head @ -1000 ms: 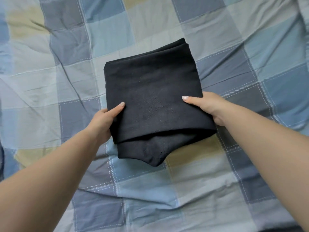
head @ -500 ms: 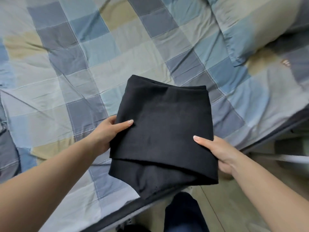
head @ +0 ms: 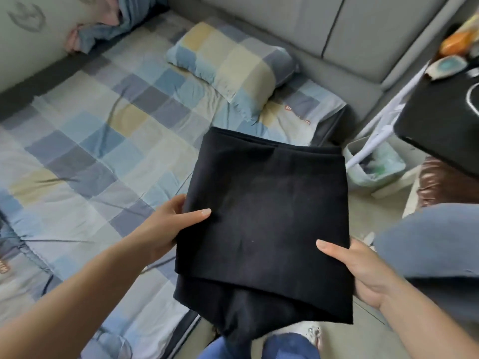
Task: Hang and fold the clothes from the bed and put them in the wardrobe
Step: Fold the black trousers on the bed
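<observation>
- While it is held off the bed (head: pixel 77 156), the folded black garment (head: pixel 264 218) is kept roughly flat in front of the person, over the bed's near edge and the floor beside it.
- The left hand (head: pixel 166 226) is clamped on the garment's left edge: the thumb is laid flat on the top surface, and the other fingers (head: pixel 174 203) are tucked beneath the cloth, mostly hidden.
- The right hand (head: pixel 363 270) is clamped on the lower right edge in the same way, thumb pressed on top, remaining fingers hidden under the fabric.
- Several layers are seen in the garment; a lower layer hangs out below the top fold at the near side.
- A checked sheet in blue, grey and pale yellow is spread over the bed, and a pillow (head: pixel 230 63) in the same pattern is lain near the grey padded headboard (head: pixel 324 24).
- Crumpled blue and pink cloth (head: pixel 103 27) is bunched at the far left corner of the bed.
- A pale waste bin (head: pixel 375 164) is stood on the floor just beyond the garment's right corner, crossed by a white frame leg.
- A dark-topped counter (head: pixel 440 120) is seen at the right edge, with blurred items on it.
- Blue trouser legs (head: pixel 290 345) are visible at the bottom.
</observation>
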### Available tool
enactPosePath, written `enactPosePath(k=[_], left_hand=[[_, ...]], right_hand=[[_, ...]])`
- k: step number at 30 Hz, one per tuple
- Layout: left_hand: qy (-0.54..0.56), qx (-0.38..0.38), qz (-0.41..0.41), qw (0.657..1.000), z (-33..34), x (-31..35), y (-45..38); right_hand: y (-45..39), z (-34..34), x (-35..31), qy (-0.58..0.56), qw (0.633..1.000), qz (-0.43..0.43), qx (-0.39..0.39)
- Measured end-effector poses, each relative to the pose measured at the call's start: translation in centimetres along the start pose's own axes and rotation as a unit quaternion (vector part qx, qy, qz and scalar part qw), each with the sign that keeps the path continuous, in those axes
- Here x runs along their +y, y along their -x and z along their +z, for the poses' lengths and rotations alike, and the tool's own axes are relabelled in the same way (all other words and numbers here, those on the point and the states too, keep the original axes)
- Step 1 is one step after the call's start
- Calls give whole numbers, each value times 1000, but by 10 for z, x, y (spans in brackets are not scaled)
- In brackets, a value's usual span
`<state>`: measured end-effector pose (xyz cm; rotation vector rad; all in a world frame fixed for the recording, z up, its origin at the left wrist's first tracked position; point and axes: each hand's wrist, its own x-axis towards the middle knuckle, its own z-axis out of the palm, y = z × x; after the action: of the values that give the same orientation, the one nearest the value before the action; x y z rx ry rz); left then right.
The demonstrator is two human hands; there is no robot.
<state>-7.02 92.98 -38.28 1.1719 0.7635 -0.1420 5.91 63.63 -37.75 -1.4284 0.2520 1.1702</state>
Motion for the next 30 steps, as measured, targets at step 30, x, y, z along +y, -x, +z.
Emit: enactPosePath(k=[30], left_hand=[[-269,-469,-64,839,564,-85,206]], right_hand=[[502,-278,230,-318,828,-184,423]])
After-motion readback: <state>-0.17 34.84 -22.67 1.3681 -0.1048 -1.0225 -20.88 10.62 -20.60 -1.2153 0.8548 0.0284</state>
